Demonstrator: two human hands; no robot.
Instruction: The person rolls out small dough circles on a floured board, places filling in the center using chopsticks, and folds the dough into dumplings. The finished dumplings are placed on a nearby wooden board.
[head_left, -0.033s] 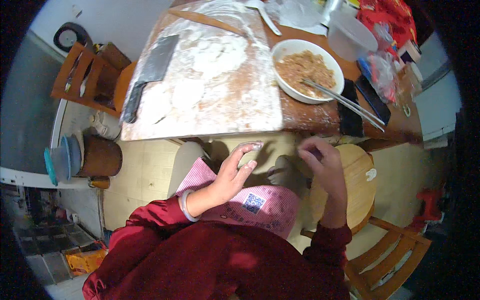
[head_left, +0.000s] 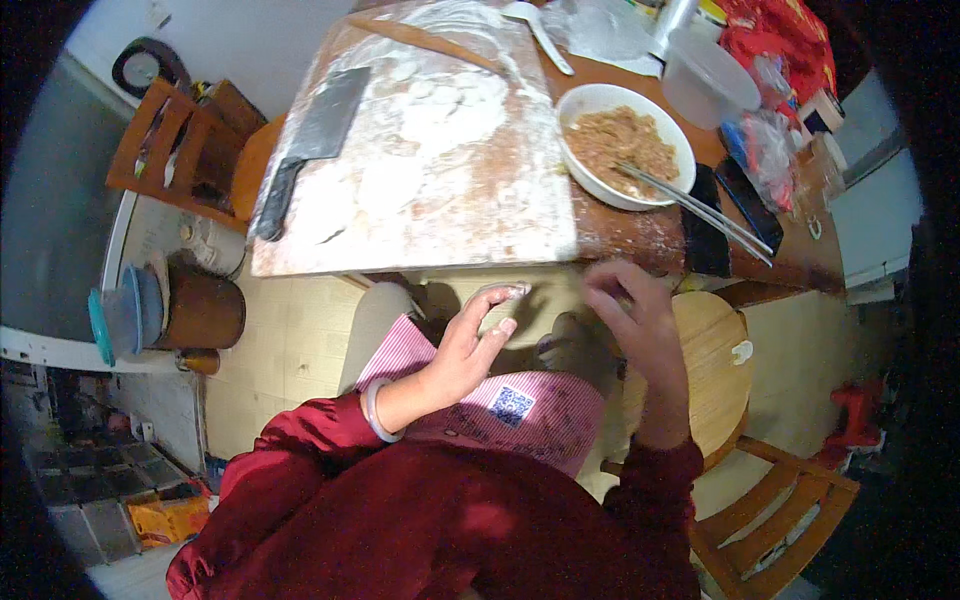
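Note:
Below the near edge of a flour-covered board (head_left: 530, 230), my left hand (head_left: 481, 340) is held out with flour on its fingertips, thumb and fingers curved apart around empty space. My right hand (head_left: 630, 315) hangs beside it under the board's right corner, slightly blurred, fingers loosely bent, with nothing visible in it. On the board lie a dark-handled cleaver (head_left: 328, 117), a long wooden rolling pin (head_left: 430, 42) and flat white, floury rounds (head_left: 380, 190). Right of it stands a white bowl (head_left: 610, 135) of minced filling with metal chopsticks (head_left: 720, 225) resting in it.
A white spoon (head_left: 550, 40), plastic tub (head_left: 700, 85), bags (head_left: 765, 165) and dark flat object (head_left: 745, 200) crowd the table's right. A round stool (head_left: 715, 370) stands by my right arm, chairs (head_left: 160, 150) (head_left: 770, 510) at left and lower right, buckets (head_left: 200, 310) at left.
My right hand has moved slightly up and left, nearer the board's edge. The table and its contents sit a little higher and further right in view. My left hand is nearly unchanged.

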